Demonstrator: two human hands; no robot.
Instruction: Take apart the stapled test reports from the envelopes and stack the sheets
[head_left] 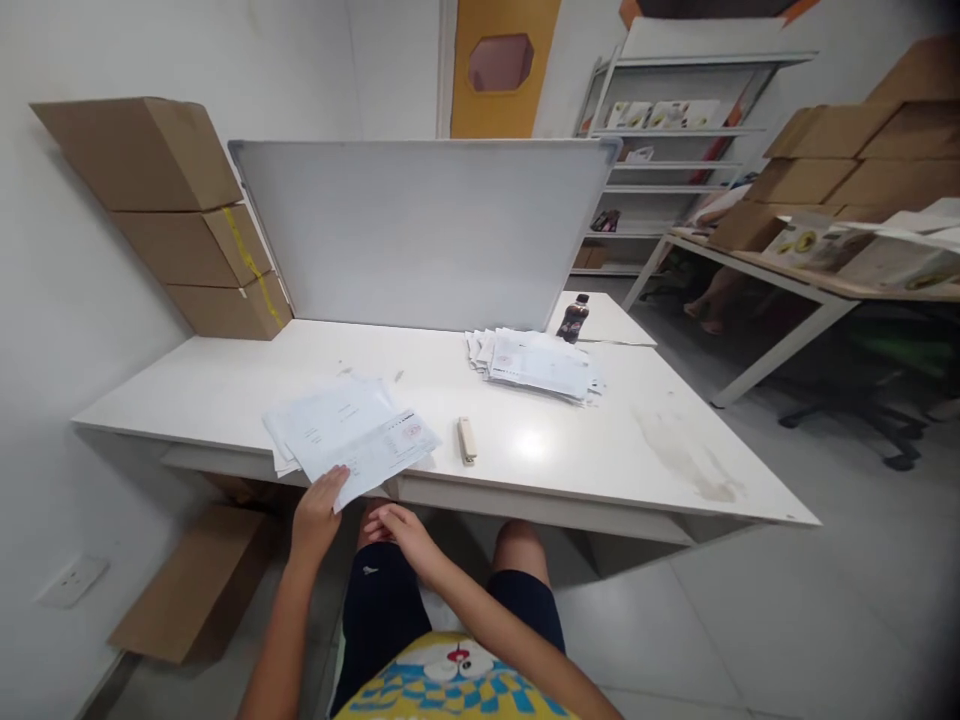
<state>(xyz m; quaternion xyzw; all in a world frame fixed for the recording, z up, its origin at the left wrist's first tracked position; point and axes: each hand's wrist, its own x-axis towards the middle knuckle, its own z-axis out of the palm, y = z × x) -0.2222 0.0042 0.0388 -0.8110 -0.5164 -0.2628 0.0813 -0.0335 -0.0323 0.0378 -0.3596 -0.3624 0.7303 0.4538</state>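
Note:
My left hand [316,512] is closed on the near edge of a printed sheet of paper [367,455] with a red stamp, which hangs slightly past the desk's front edge. Under and behind that sheet lie more loose papers [300,412]. Just below the desk edge, over my knee, my right hand [401,528] holds nothing, its fingers loosely stretched out. A cream stapler [466,441] rests on the desk to the right of the papers. Farther back on the right sits a thick, uneven stack of printed papers [544,365].
A whiteboard [435,230] stands along the back of the white desk [517,480]. Stacked cardboard boxes [180,220] are at the left, with another box [199,580] on the floor. A dark drink bottle [574,318] stands behind the paper stack. At right, a second table [780,268] carries boxes; a person's leg shows.

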